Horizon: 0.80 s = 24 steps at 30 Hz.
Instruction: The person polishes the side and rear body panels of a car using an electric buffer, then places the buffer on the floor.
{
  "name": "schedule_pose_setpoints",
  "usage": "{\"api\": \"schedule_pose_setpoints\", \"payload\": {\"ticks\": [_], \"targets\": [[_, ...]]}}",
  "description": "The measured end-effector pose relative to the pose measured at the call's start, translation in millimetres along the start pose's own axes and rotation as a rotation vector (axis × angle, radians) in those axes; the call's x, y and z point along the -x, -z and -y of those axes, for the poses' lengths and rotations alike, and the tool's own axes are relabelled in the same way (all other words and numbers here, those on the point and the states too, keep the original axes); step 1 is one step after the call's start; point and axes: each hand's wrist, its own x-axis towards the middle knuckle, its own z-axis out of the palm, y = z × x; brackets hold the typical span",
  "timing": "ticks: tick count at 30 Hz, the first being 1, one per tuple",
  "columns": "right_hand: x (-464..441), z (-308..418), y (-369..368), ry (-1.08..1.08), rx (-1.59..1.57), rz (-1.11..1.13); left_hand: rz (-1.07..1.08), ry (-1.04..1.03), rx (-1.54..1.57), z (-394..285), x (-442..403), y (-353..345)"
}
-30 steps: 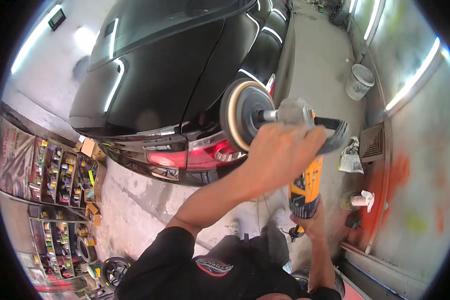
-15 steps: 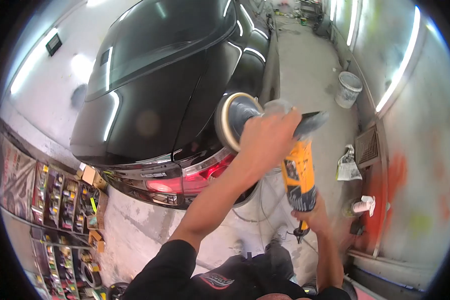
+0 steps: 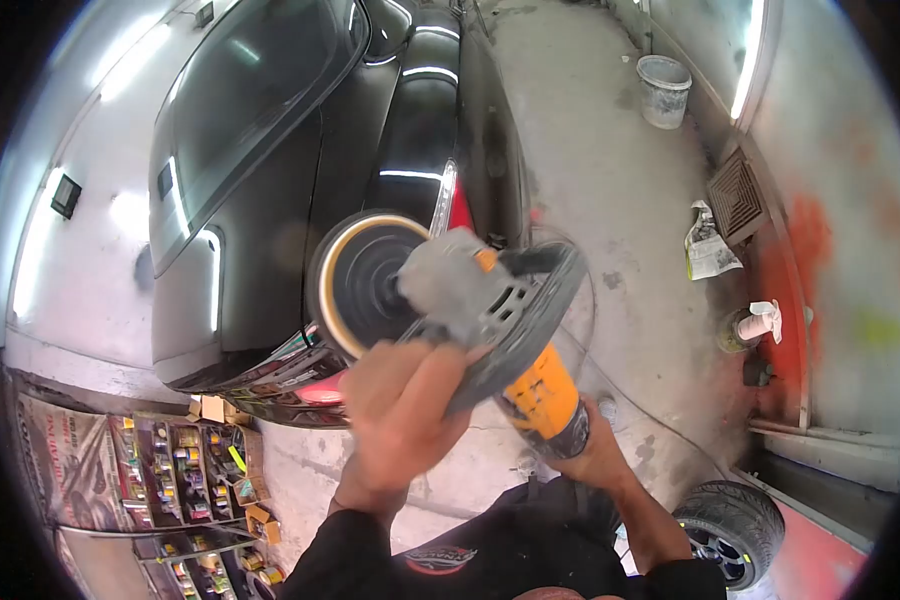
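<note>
A yellow-and-grey polisher (image 3: pixel 540 388) is held in front of me with both hands. My left hand (image 3: pixel 402 408) is closed around its loop-shaped front handle (image 3: pixel 530 330), near the head. Farther back, my right hand (image 3: pixel 582 447) grips the dark rear end of the body. The round pad (image 3: pixel 332 270) tilts against or just over the rear corner of a black car (image 3: pixel 245 290); whether it touches the paint I cannot tell. Part of the red tail light (image 3: pixel 460 208) shows beyond the polisher, while the rest is hidden behind it.
A cable (image 3: pixel 660 420) trails over the floor on the right. Along the right wall are a bucket (image 3: pixel 664 92), a newspaper sheet (image 3: pixel 710 248), a spray bottle (image 3: pixel 755 325) and a wheel (image 3: pixel 735 525). Shelves of cans (image 3: pixel 185 465) stand at the lower left.
The polisher has swung left and nearer to me, and its handle has turned. Both hands keep their hold. My view has shifted, bringing the wheel at lower right into sight.
</note>
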Motion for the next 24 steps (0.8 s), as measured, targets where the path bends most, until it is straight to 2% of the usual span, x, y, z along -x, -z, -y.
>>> {"api": "schedule_pose_setpoints", "payload": {"ticks": [3,5,7,10,13,16,19,20,24], "targets": [[-31.4,-13.7,17.8,-0.081,-0.172,-0.059,0.073,-0.015,0.017,14.0,-47.7,-51.4],[-59.3,-4.7,36.2,-0.103,-0.082,-0.089,0.038,-0.056,0.015,29.6,-77.9,-96.5],[-85.8,-4.5,55.2,-0.054,-0.065,-0.102,0.060,-0.016,0.035,32.8,-107.3,-125.6],[-109.0,-23.8,77.5,-0.181,-0.207,-0.060,0.201,0.066,-0.002,37.4,-131.6,-168.3],[-101.0,-37.6,83.2,-0.328,-0.309,-0.007,0.369,0.119,-0.025,27.2,-128.1,-199.5],[-68.1,-73.9,82.4,-0.407,-0.330,-0.018,0.451,0.048,-0.021,11.8,-93.3,-225.1],[-27.8,-115.4,75.4,-0.394,-0.333,-0.021,0.488,0.049,0.129,-1.6,-50.9,-242.5],[-14.7,-126.4,74.0,-0.449,-0.343,-0.018,0.530,0.066,0.138,-5.6,-44.0,-245.7],[-11.0,-133.8,76.1,-0.459,-0.346,-0.031,0.624,0.119,0.147,-9.9,-42.1,-251.4]]}}
